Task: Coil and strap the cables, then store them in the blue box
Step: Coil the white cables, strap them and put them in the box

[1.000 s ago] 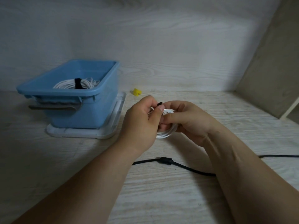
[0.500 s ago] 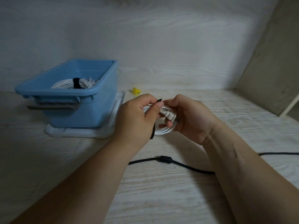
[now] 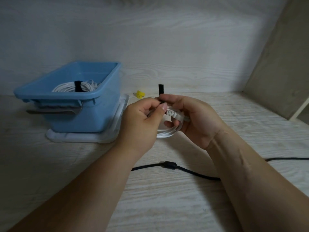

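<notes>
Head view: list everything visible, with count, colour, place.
blue plastic box: one, blue, left, on the tray
flat white tray: one, white, under the box
strapped white cable coil: one, white, inside the box
small yellow object: one, yellow, right of the box
loose black cable: one, black, on the table, near side
pale wooden table: one, whitish, underneath everything
held white cable coil: one, white, between both hands
black strap: one, black, sticking up from the held coil
left hand: one, grips the held coil
right hand: one, grips the held coil and strap

white coil (image 3: 167, 133): lifted | black strap (image 3: 161, 89): upright | blue box (image 3: 87, 119): rear left
</notes>
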